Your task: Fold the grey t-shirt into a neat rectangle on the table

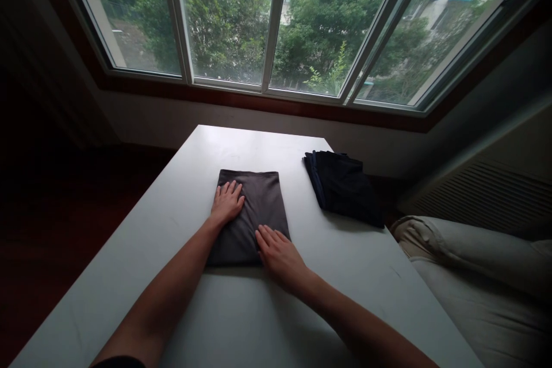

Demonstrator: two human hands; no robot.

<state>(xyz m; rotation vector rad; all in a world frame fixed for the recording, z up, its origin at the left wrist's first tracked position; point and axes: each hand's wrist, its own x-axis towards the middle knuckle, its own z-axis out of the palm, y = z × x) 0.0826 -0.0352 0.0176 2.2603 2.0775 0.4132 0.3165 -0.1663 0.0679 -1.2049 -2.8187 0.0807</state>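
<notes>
A folded dark grey-brown piece of cloth (254, 201), perhaps a garment, lies flat on the white table (142, 276). On its upper left part rests my left hand (227, 202), palm down with the fingers spread. My right hand (278, 253) lies over the lower right edge of the cloth, its fingers stretched out and close together. Neither hand grips the cloth. What kind of garment it is cannot be made out. To the right, a folded stack of dark navy or black clothing (345, 187) sits at the table's edge, apart from both hands.
Beyond the table's far end stands a wall with a wide sliding window (267, 23). A pale cushioned sofa or bed (474, 259) adjoins the table on the right. Dark reddish flooring (52, 230) shows on the left.
</notes>
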